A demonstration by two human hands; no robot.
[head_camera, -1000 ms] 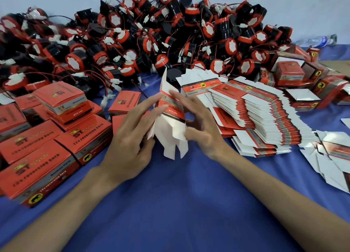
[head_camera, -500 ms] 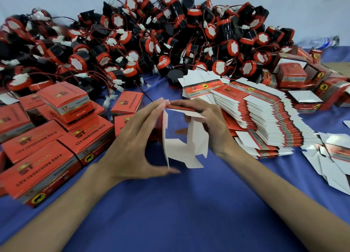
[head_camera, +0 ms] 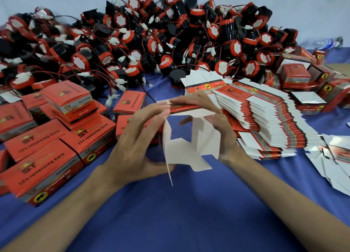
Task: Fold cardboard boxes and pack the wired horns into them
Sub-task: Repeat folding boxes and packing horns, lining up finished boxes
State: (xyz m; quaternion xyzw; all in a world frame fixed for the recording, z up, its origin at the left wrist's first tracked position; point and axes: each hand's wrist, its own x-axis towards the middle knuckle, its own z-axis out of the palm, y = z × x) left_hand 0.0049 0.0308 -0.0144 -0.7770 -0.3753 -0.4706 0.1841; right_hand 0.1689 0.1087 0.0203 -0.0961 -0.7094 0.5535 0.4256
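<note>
Cardboard box [head_camera: 189, 153], half opened with its white flaps hanging loose, is held just above the blue cloth [head_camera: 170, 214], in front of the heap of wired horns [head_camera: 170, 43]. My left hand [head_camera: 132, 144] pinches its left edge; my right hand [head_camera: 221, 127] grips its top and right wall. If I squeeze unevenly, I reckon a flap creases or the sleeve collapses flat.

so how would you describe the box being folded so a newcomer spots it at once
Start at the blue cloth below the heap of horns. At its middle the left hand and right hand hold the half-folded box. Unlike the closed red boxes to its left and the flat blanks to its right, it is open, with white flaps hanging down.
</note>
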